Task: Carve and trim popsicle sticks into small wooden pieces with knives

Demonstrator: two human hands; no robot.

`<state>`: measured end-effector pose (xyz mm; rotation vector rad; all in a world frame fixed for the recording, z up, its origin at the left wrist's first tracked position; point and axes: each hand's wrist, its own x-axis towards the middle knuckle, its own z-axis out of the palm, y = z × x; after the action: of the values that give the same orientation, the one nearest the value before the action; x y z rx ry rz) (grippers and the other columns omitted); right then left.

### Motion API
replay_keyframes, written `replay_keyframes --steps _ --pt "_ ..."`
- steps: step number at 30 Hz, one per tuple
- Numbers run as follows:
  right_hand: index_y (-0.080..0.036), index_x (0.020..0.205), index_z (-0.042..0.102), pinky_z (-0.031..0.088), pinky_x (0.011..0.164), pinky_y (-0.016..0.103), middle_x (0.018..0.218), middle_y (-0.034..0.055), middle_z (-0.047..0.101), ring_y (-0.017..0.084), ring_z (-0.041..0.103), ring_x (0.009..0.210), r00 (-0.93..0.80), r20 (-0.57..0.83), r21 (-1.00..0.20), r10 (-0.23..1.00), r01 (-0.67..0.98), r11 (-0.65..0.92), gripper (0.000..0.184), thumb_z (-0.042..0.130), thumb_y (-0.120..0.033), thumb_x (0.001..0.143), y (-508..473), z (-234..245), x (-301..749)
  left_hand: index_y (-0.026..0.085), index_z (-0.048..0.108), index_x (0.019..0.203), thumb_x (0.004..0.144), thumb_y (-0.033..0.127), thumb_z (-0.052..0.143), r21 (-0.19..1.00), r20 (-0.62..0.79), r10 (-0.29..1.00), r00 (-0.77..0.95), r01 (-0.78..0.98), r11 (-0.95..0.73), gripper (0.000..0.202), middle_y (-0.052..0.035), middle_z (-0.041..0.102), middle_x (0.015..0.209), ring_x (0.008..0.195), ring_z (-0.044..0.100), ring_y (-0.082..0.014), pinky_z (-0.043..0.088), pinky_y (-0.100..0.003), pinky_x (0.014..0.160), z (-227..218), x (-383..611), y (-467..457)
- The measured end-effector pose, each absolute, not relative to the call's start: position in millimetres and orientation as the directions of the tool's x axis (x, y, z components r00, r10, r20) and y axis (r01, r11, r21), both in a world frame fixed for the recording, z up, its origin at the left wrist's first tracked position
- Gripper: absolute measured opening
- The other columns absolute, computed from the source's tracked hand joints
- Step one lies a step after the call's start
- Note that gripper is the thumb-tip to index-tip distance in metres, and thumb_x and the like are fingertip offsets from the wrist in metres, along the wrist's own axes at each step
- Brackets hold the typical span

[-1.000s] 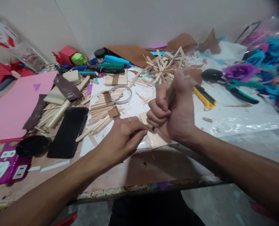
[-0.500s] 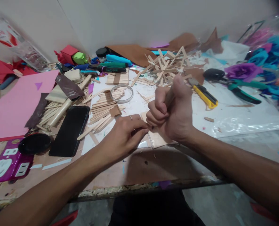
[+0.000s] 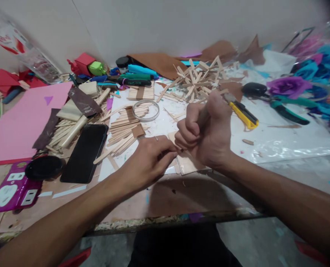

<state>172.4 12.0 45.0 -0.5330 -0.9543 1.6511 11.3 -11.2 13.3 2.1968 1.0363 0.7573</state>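
Clenched grip: right hand (image 3: 211, 139) is fisting a craft stick (image 3: 203, 115) upright, left hand (image 3: 146, 161) is pinching at its bottom end.

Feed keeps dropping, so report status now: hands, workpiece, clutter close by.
Right hand fisted on pale wooden craft stick. Left hand fingertips at flat stick-built wooden panel, grip unclear. Yellow utility knife just beyond right hand.

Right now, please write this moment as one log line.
right hand: fist around stick | left hand: low, beside that fist | near: cutter, phone
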Motion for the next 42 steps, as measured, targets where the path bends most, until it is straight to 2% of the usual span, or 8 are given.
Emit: replay_keyframes --steps 7,12,20,33,42 --pt "-0.021 0.046 0.033 0.016 0.035 0.026 0.042 -0.0067 0.017 0.007 0.013 0.035 -0.328 0.120 -0.816 0.937 -0.570 -0.095 0.071 0.064 -0.071 0.087 12.9 46.5 173.9 0.018 0.069 0.089 0.097 0.016 0.062 0.694 0.252 0.807 0.533 0.481 -0.535 0.011 0.0004 0.067 0.077 0.072 0.060 -0.0129 0.042 -0.026 0.066 13.5 11.0 -11.8" --pt "-0.023 0.045 0.032 0.013 0.032 0.028 0.039 -0.0070 0.018 0.008 0.011 0.033 -0.283 0.139 -0.809 0.949 -0.585 -0.056 0.072 0.065 -0.073 0.084 11.8 48.1 171.2 0.019 0.068 0.086 0.097 0.016 0.062 0.696 0.259 0.804 0.536 0.473 -0.540 0.013 -0.0003 0.067 0.078 0.073 0.061 -0.0134 0.043 -0.027 0.067 14.4 11.9 -11.9" --pt "-0.020 0.048 0.030 0.008 0.033 0.025 0.040 -0.0074 0.017 0.006 0.010 0.033 -0.257 0.187 -0.785 0.948 -0.620 -0.013 0.074 0.062 -0.074 0.087 14.7 44.2 170.2 0.019 0.072 0.095 0.099 0.016 0.059 0.681 0.263 0.777 0.572 0.461 -0.569 0.014 -0.0035 0.071 0.089 0.082 0.064 -0.0154 0.046 -0.029 0.074 16.3 11.4 -12.1" --pt "-0.022 0.045 0.033 0.013 0.033 0.028 0.039 -0.0062 0.021 0.008 0.013 0.033 -0.291 0.139 -0.847 0.947 -0.530 -0.039 0.074 0.063 -0.080 0.082 12.9 45.2 172.1 0.018 0.076 0.096 0.098 0.016 0.061 0.688 0.260 0.749 0.609 0.428 -0.586 0.016 -0.0065 0.073 0.096 0.087 0.068 -0.0180 0.051 -0.032 0.079 14.6 9.4 -12.1" --pt "-0.023 0.043 0.033 0.013 0.034 0.029 0.038 -0.0044 0.023 0.009 0.015 0.033 -0.265 0.117 -0.881 0.957 -0.472 -0.023 0.077 0.059 -0.083 0.082 11.3 44.8 169.0 0.017 0.074 0.089 0.095 0.009 0.061 0.658 0.324 0.714 0.621 0.395 -0.641 0.017 -0.0072 0.073 0.097 0.083 0.067 -0.0165 0.050 -0.030 0.072 7.1 10.1 -10.4"
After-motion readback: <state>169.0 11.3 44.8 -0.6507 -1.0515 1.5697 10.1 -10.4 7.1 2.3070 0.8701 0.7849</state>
